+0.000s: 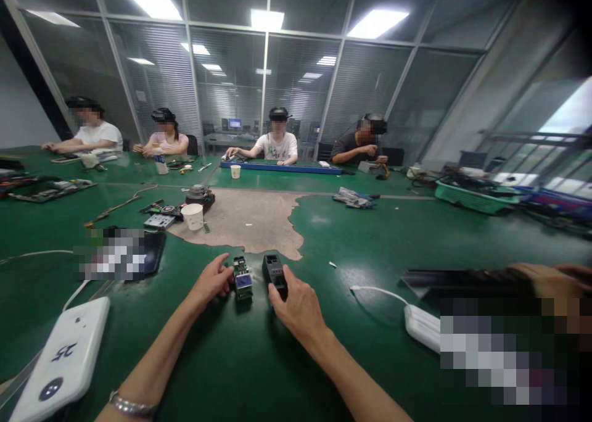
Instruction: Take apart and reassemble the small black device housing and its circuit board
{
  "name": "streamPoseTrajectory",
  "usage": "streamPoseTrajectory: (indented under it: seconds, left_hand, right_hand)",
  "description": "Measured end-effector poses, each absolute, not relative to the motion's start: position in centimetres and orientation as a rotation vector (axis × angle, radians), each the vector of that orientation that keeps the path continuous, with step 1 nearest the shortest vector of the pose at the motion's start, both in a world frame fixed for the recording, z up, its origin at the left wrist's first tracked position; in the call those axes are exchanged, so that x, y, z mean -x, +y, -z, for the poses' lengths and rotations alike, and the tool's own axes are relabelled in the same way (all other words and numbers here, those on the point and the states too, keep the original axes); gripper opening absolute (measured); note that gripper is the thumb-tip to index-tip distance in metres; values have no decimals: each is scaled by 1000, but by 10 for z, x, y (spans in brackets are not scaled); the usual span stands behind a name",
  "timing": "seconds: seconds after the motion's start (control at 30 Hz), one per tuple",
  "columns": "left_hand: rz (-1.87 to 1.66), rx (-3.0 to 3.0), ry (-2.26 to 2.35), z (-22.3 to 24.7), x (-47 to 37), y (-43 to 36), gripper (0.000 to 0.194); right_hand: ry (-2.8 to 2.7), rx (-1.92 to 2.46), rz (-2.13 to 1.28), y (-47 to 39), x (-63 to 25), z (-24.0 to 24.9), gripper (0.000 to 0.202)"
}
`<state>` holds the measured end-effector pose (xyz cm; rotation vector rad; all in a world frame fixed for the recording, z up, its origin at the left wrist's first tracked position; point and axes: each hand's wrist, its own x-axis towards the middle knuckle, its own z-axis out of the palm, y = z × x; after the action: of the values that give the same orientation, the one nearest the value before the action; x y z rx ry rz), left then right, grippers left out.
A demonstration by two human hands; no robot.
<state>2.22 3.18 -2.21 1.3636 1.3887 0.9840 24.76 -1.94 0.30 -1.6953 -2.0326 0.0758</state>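
A small circuit board module [243, 280] with a blue component on top lies on the green table in front of me. At its left edge rests my left hand [215, 279], index finger stretched out and the others loosely bent; it does not grip the board. My right hand [296, 302] holds a black plastic housing [274, 269] with rectangular openings, thumb on the near left side and fingers along the right. The housing is just right of the board, with a narrow gap between them.
Paper cups [192, 216], a disc-shaped black part [200, 195] and loose electronics [160, 220] stand ahead left. A white power bank [65, 354] lies at near left, a white adapter [422, 328] at right. A green basket [476, 197] is far right. Several people sit opposite; another person's hand [550, 286] is at right.
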Motion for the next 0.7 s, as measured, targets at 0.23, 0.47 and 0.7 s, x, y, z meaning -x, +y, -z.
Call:
streamPoseTrajectory:
  seconds: [0.23, 0.47, 0.7]
  left_hand:
    - [-992, -1381, 1347, 21, -23, 29, 73]
    - [-1022, -1356, 1340, 20, -26, 28, 74]
    - [-1054, -1334, 1314, 25, -23, 31, 76]
  right_hand:
    - [-2040, 1717, -103, -24, -244, -3, 65]
    - [-2053, 1688, -136, -20, -244, 2, 59]
    - [-1956, 1621, -143, -15, -246, -5, 50]
